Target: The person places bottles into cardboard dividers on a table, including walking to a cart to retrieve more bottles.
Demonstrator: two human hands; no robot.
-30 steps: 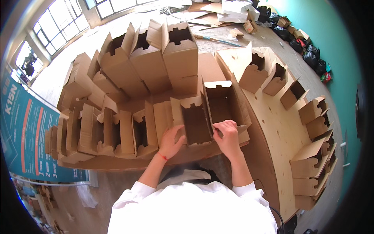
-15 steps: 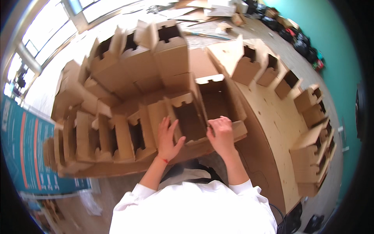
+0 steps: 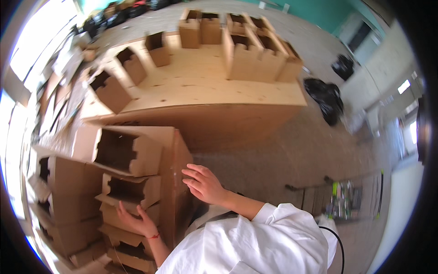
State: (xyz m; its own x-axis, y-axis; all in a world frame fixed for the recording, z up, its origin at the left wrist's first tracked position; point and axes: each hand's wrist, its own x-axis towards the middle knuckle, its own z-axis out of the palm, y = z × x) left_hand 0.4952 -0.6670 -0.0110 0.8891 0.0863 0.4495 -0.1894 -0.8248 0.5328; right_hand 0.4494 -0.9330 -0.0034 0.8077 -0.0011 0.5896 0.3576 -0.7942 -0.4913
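Note:
My left hand (image 3: 139, 223), fingers spread and palm partly up, is at an open-topped cardboard box (image 3: 153, 188) in a row of brown boxes; whether it touches the flap cannot be told. My right hand (image 3: 204, 184) holds nothing, with fingers apart and slightly bent, beside the outer wall of the large cardboard carton (image 3: 168, 201) that carries this row. Beyond my left hand stands a bigger open box (image 3: 147, 156) with notched edges. More open boxes (image 3: 75, 203) stand in a second row to the left.
Ahead is a pale wooden tabletop (image 3: 182, 93) with several open cardboard boxes (image 3: 244, 61) on it. Black bags (image 3: 326, 98) lie on the floor to the right. A trolley (image 3: 315, 201) loaded with small items stands at lower right. Flattened cardboard (image 3: 57, 86) lies at far left.
My view has swung to the right, bringing the trolley and black bags in. My right hand has come away from the box edge, and its fingers have opened.

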